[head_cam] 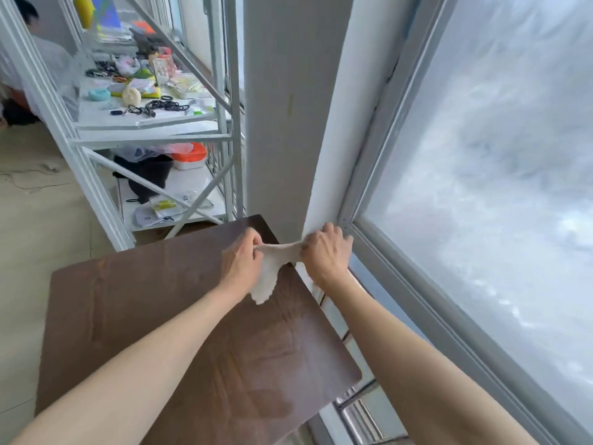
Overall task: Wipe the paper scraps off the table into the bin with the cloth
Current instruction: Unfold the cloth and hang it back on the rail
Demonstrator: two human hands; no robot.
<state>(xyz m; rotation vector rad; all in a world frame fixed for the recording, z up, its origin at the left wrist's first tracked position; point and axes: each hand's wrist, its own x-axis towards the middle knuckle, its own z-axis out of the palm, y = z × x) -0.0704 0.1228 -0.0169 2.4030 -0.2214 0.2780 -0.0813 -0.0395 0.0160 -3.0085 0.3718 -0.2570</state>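
Cloth (275, 268) is stretched between both hands above the far right corner of the brown bench (179, 322), left hand (240, 266) and right hand (324, 252) fingers pinching its ends, probably spreading it for a wider wipe. No scraps or bin visible here tbh.

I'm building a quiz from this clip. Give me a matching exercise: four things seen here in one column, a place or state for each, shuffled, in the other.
Column 1:
1. cloth
2. table
3. shelf rack
4. window

Column 2:
A. far left, loaded with small items
B. stretched between left hand and right hand
C. along the right side
D. brown, under the arms

Pairs: 1-B, 2-D, 3-A, 4-C
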